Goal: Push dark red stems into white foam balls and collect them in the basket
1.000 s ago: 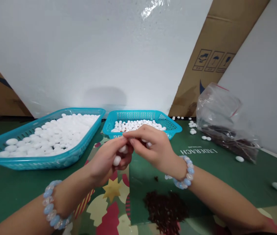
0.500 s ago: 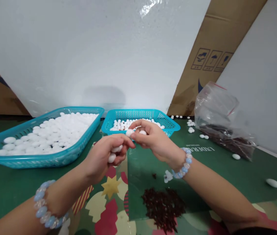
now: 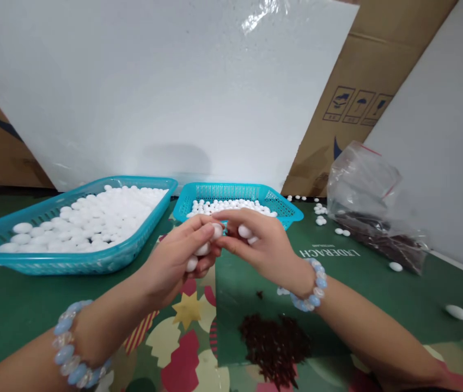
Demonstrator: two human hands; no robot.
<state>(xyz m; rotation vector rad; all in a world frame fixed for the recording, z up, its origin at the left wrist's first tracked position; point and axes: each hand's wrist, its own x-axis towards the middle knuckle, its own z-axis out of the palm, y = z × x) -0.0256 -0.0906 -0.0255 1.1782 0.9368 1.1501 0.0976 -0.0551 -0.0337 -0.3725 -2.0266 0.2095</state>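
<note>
My left hand [image 3: 188, 242] is closed around several small white oval balls [image 3: 192, 264], tucked in the curled fingers. Its thumb and forefinger pinch one more white ball [image 3: 216, 232] at the top. My right hand [image 3: 260, 237] meets it from the right, its fingertips close to that ball. Inside the bent fingers of the right hand sit two white balls [image 3: 245, 231]. Whether its fingertips hold anything tiny, I cannot make out. Just behind the hands stands a small blue basket [image 3: 288, 209] with white balls in it.
A larger blue basket [image 3: 113, 261] full of white balls stands at the left. Dark reddish-brown small pieces [image 3: 274, 345] lie heaped near the front. A clear plastic bag [image 3: 362, 179] of dark pieces rests at the right, with loose white balls [image 3: 457, 312] around it.
The white ball between my right thumb and forefinger is now pinched in my left hand. My left thumb has come up onto it, and my right fingers have loosened slightly to the right.
</note>
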